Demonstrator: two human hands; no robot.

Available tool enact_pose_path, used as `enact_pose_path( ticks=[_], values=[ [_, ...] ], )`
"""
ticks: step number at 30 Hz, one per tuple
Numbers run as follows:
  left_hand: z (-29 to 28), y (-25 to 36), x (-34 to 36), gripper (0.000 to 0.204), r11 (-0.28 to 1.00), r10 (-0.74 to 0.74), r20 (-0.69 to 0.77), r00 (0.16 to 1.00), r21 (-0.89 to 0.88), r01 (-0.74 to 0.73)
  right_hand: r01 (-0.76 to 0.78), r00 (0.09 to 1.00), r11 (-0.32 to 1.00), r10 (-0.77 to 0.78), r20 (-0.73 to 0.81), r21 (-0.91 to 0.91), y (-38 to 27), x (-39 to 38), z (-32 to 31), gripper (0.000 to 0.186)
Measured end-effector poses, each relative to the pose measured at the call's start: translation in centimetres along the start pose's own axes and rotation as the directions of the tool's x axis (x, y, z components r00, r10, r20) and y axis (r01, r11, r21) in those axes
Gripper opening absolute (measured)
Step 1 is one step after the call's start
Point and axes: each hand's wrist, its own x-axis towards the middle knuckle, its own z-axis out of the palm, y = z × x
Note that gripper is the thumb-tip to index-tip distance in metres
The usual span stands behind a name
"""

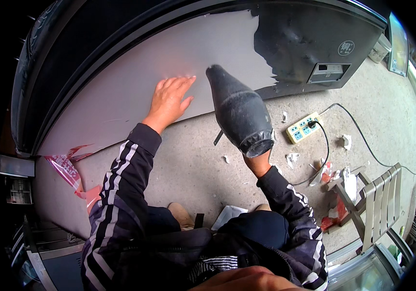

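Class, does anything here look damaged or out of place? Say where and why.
On the cabinet, the pale area ends jaggedly at right, as though peeled. Scraps litter the floor around the power strip, and torn red film trails from the cabinet's lower left.

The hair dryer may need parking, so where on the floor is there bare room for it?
One free patch of floor lies between the left sleeve and a small white scrap; another, between the long black cable and the white bucket. Crowded: around the power strip and slatted chair, where larger scraps lie.
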Motion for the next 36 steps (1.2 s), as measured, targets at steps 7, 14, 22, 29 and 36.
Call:
enact_pose_path(
  ticks=[7,14,22,29,36],
  values=[
    [0.2,0.6,0.3,0.054,1.000,0.004,-0.020,1.000,-0.017,-0.004,-0.034,0.990,0.983,0.059,0.130,-0.181,4.5,-1.3,-1.1,0.046],
    [-0.6,0.9,0.8,0.047,1.000,0.010,-0.066,0.998,-0.009,-0.011,-0.068,0.995,0.996,0.063,-0.079,-0.050,1.7,0.6,-1.5,0.026],
    [-0.3,1.1,0.9,0.046,0.992,0.064,-0.051,0.997,0.110,-0.058,-0.042,0.992,0.998,0.036,-0.119,-0.056,2.3,0.2,-1.7,0.018],
    [0.4,1.5,1.0,0.064,0.985,0.038,-0.045,0.998,0.168,-0.029,-0.137,0.972,0.979,0.162,-0.168,0.151,0.6,2.8,-2.6,0.012],
    [1.5,1.1,0.1,0.076,0.974,0.008,0.033,0.999,0.226,-0.015,-0.327,0.925,0.920,0.358,-0.127,0.214,3.3,-3.1,-1.3,0.024]
  ],
)
